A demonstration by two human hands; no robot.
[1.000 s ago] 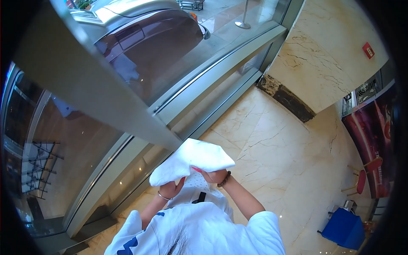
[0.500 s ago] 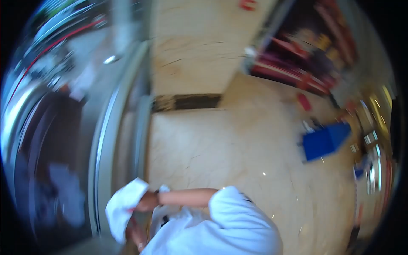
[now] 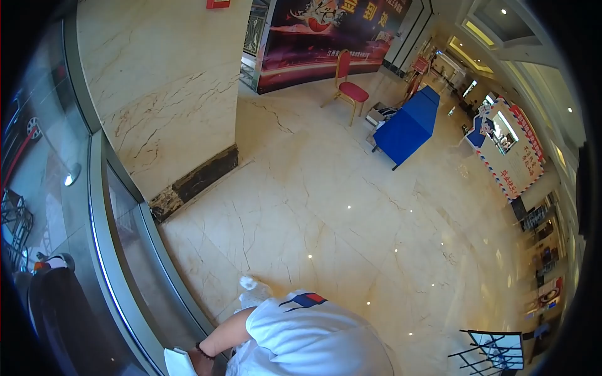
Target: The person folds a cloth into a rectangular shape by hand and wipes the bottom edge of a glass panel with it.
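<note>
My right arm reaches down to the lower left from a white sleeve, with a dark bracelet at the wrist. At the bottom edge my right hand [image 3: 200, 361] is partly cut off, its fingers curled against a white cloth [image 3: 179, 363]. The hand is close beside the metal frame [image 3: 119, 282] of a glass door or panel. Past my forearm shows a white crumpled bundle [image 3: 253, 289] whose kind I cannot make out. My left hand is out of view.
A marble pillar [image 3: 157, 81] with a dark base stands ahead. Farther off are a red chair [image 3: 351, 91], a blue-covered table [image 3: 407, 128] and a large printed backdrop [image 3: 326, 47]. At right stand a white photo-frame board [image 3: 508, 150] and a dark rack [image 3: 492, 351].
The view has swung, and the blurred scene is now sharp. My right hand and the white cloth sit lower in view, at the bottom edge. My left hand has dropped out of sight.
</note>
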